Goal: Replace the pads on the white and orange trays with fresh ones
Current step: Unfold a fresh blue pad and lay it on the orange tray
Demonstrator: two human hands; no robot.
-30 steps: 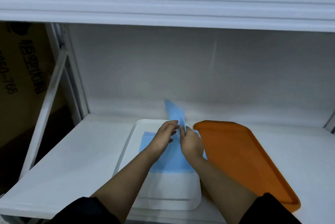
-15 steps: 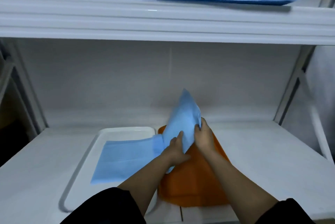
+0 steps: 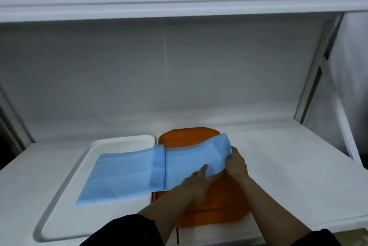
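Pad (image 3: 191,163) lowered over orange tray (image 3: 187,137).

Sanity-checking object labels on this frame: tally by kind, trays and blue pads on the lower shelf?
Trays: 2, a white tray and an orange tray.
Blue pads: 2, one on the white tray, one over the orange tray, gripped by the right hand.
Total: 4.

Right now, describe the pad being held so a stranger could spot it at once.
On the white shelf sit a white tray and an orange tray. The held pad is the blue sheet over the orange one, gripped at its right edge, not lying flat.
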